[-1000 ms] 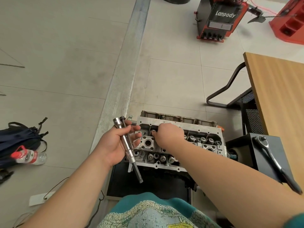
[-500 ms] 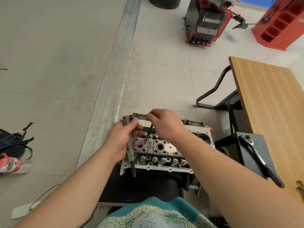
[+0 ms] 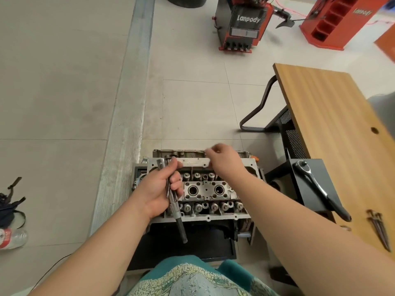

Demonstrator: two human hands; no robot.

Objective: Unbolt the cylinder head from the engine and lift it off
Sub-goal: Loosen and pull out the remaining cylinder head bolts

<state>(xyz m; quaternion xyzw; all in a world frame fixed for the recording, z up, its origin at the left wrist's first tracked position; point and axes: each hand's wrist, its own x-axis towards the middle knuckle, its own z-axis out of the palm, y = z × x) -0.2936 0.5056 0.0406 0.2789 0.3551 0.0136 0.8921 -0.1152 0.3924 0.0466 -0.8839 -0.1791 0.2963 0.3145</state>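
The grey cylinder head (image 3: 206, 190) sits on the engine on a low black stand in front of me, its valve springs and two round bores exposed. My left hand (image 3: 157, 190) hovers over the head's left end. It grips a long steel socket extension (image 3: 181, 226) pointing down towards me, with what looks like a loose head bolt beside it in the fist. My right hand (image 3: 224, 160) is at the head's far edge, fingers pinched together and blurred. Whether they hold anything is unclear.
A ratchet wrench (image 3: 316, 185) lies on a black box (image 3: 299, 201) to the right. Beyond it stands a wooden table (image 3: 333, 124) with removed bolts (image 3: 378, 228) near its front. A red tyre machine (image 3: 243, 24) and red cabinet (image 3: 337, 20) stand far off. A water bottle (image 3: 10, 238) lies left.
My right hand left the middle of the head, lifted a bolt out, then moved to the far edge. My left hand brought the extension over the head's left end.
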